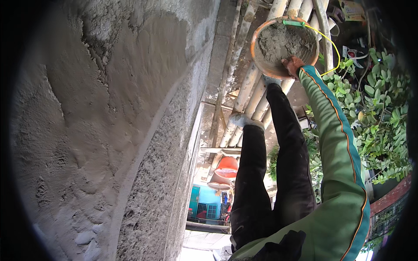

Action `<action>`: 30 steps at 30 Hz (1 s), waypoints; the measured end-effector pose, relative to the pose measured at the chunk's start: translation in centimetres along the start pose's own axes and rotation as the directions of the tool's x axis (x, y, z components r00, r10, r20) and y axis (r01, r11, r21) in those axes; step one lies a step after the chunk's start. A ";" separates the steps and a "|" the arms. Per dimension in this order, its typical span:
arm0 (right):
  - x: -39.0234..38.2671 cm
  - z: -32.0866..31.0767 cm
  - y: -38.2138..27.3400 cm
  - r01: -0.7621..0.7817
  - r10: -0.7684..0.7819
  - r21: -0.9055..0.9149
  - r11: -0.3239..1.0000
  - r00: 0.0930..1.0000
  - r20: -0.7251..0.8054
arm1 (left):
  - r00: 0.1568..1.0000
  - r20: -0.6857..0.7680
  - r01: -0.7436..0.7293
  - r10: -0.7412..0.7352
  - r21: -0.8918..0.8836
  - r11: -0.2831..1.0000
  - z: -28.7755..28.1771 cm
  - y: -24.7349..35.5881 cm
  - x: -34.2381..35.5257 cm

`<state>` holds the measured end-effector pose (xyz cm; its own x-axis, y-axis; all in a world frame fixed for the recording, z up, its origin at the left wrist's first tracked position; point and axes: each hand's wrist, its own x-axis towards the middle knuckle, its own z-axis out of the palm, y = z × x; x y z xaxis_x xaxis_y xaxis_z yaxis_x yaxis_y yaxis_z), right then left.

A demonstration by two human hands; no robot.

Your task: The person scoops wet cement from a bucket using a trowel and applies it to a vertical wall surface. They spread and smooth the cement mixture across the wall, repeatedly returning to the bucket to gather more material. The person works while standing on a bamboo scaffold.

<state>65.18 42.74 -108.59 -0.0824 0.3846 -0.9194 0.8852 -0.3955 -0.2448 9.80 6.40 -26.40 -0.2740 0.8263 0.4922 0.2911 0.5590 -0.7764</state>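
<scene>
My right hand [294, 66], at the end of a green sleeve with a teal stripe, reaches into an orange-rimmed bucket [255, 54]. Wet grey mortar [278, 42] lies inside the bucket. The fingers are curled low over the mortar near the bucket's inner wall; what they grip, if anything, cannot be made out. A green grip [293, 23] on a yellow cord rests across the far rim. My left hand does not show. On the left, a wall [104, 113] carries fresh, uneven plaster with a rougher grey band along its edge.
My feet stand on bamboo poles [246, 93] laid side by side. Leafy plants [374, 95] crowd the right side. A red-orange bucket [227, 167] appears beyond my legs, with a blue building [209, 202] farther off. A wooden plank [324, 35] lies beside the mortar bucket.
</scene>
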 end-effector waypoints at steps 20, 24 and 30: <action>-22.7 0.7 -5.4 0.191 -0.244 0.849 0.492 0.967 -0.077 | 0.946 -0.241 0.222 -0.217 -0.007 0.975 -2.0 -12.1 5.7; -38.2 -3.6 -14.9 0.341 -0.309 0.939 0.052 0.899 -0.309 | 0.869 -0.328 0.383 -0.371 -0.032 0.923 -2.9 -20.3 8.2; -55.1 -7.4 -26.8 0.209 -0.455 0.803 -0.558 0.732 -0.507 | 0.866 -0.342 0.382 -0.366 -0.022 0.924 -4.3 -23.8 7.0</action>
<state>49.36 38.30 -49.15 -0.2310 0.8845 -0.4053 -0.8791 -0.3683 -0.3027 4.94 -0.85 -2.77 -0.0307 0.5343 0.8447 0.1844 0.8336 -0.5206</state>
